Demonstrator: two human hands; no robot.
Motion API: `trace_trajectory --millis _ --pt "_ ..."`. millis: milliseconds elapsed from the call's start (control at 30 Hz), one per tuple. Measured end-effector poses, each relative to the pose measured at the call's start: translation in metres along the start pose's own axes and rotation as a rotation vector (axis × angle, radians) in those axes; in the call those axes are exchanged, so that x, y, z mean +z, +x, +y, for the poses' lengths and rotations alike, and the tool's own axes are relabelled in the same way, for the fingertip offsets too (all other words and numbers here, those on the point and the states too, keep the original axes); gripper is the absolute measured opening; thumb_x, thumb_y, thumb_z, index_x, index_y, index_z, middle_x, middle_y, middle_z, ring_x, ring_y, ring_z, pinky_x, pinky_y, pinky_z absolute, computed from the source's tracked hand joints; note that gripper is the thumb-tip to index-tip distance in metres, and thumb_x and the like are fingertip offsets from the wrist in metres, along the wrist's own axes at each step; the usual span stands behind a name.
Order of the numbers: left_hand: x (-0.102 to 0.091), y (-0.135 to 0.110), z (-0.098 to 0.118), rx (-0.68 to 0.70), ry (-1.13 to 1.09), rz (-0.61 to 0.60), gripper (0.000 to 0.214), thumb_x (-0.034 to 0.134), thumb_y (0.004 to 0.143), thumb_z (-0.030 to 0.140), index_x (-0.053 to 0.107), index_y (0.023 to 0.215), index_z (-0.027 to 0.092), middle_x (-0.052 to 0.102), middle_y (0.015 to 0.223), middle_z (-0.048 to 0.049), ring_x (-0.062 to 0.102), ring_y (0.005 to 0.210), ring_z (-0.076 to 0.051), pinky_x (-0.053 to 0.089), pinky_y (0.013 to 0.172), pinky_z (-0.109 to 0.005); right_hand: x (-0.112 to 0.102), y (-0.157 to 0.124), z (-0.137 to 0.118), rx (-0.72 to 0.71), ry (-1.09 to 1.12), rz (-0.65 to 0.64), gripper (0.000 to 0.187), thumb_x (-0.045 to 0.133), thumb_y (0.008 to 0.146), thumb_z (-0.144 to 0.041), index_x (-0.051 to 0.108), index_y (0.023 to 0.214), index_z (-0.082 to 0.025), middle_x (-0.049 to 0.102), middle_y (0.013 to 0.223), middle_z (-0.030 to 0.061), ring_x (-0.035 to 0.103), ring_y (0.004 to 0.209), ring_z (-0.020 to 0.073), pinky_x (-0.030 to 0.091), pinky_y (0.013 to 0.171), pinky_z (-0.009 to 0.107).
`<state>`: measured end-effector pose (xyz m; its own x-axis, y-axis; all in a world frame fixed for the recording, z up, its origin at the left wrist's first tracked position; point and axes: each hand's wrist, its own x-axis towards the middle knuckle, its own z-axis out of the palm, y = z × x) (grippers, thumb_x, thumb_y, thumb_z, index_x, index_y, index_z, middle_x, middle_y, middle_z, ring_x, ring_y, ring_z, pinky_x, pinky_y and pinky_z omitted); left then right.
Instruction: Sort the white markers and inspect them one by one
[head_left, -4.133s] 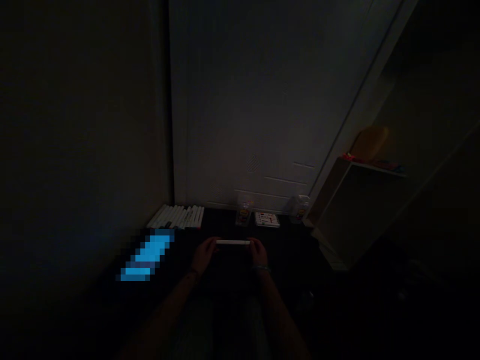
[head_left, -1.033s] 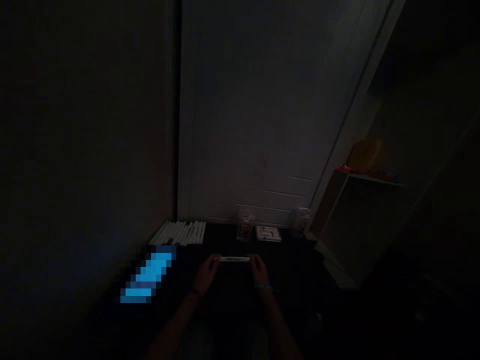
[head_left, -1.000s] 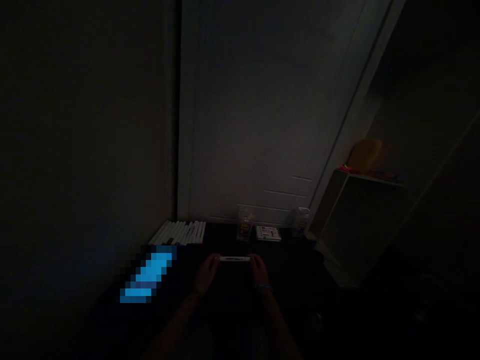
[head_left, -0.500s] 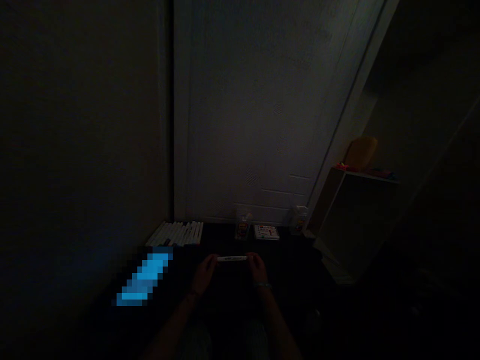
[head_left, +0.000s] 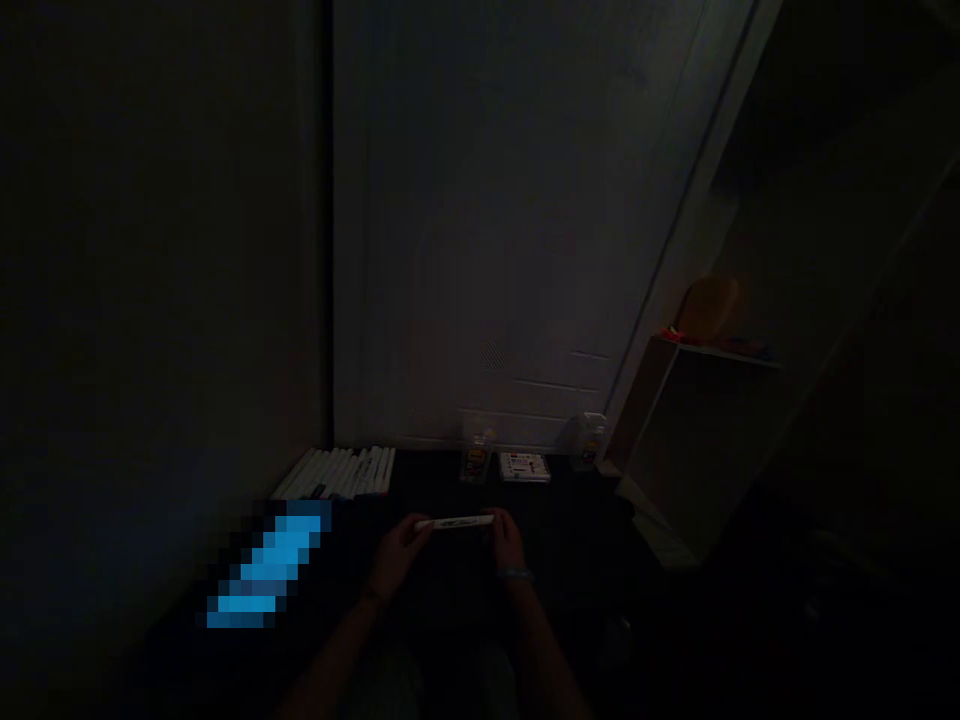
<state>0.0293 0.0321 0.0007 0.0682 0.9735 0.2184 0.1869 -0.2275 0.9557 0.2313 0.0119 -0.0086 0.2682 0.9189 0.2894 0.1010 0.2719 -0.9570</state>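
A white marker (head_left: 456, 523) with dark print on its barrel lies level between my two hands, above the dark table. Its left end is pinched in the fingers of my left hand (head_left: 401, 548). My right hand (head_left: 507, 541), with a band on the wrist, is closed on the other end. Beyond and to the left, a row of white markers (head_left: 341, 473) lies side by side on the table. The scene is very dark, so the fingertips are hard to make out.
Against the wall stand a clear plastic container (head_left: 476, 460), a flat white case (head_left: 524, 467) and another clear container (head_left: 590, 442). A blurred-out bright blue patch (head_left: 270, 565) is at the left. A cabinet (head_left: 697, 440) with an orange object (head_left: 709, 306) on top stands right.
The view has shifted slightly, so most things appear a little further left. The marker is now tilted a bit, its right end higher. Both hands keep hold of it.
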Motion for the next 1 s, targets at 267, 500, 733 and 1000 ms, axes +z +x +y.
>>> trace_trajectory --millis 267,500,733,1000 --pt "-0.001 -0.001 -0.001 0.007 -0.010 -0.023 0.044 0.053 0.067 0.053 0.062 0.090 0.016 0.065 0.088 -0.0037 0.058 0.086 -0.020 0.044 0.077 -0.028 -0.001 0.001 0.007 -0.008 -0.002 0.022 0.038 0.037 0.080 -0.049 0.059 0.088 -0.019 0.054 0.063 -0.0011 0.047 0.056 0.0110 0.038 0.052 0.020" --pt "-0.001 -0.005 0.007 0.048 0.055 0.051 0.041 0.044 0.074 0.051 0.060 0.092 0.018 0.064 0.091 -0.0035 0.057 0.089 -0.020 0.042 0.081 -0.029 -0.001 -0.004 -0.005 -0.012 -0.009 -0.017 0.035 0.044 0.077 -0.048 0.059 0.089 -0.019 0.058 0.073 0.0009 0.050 0.063 0.0124 0.039 0.057 0.021" --pt "-0.001 -0.006 0.007 0.043 0.121 0.055 0.041 0.040 0.075 0.050 0.060 0.089 0.018 0.064 0.083 -0.0029 0.057 0.081 -0.019 0.043 0.077 -0.029 -0.001 -0.005 -0.002 -0.032 0.001 -0.028 0.034 0.043 0.078 -0.047 0.058 0.089 -0.019 0.058 0.075 0.0001 0.051 0.064 0.0114 0.040 0.060 0.021" --pt "0.000 -0.005 0.009 0.073 0.073 0.005 0.040 0.042 0.074 0.049 0.060 0.091 0.018 0.064 0.091 -0.0031 0.056 0.089 -0.019 0.041 0.082 -0.028 -0.002 -0.003 -0.002 -0.019 -0.005 0.016 0.033 0.042 0.079 -0.046 0.057 0.092 -0.020 0.055 0.071 -0.0011 0.048 0.059 0.0105 0.039 0.057 0.021"
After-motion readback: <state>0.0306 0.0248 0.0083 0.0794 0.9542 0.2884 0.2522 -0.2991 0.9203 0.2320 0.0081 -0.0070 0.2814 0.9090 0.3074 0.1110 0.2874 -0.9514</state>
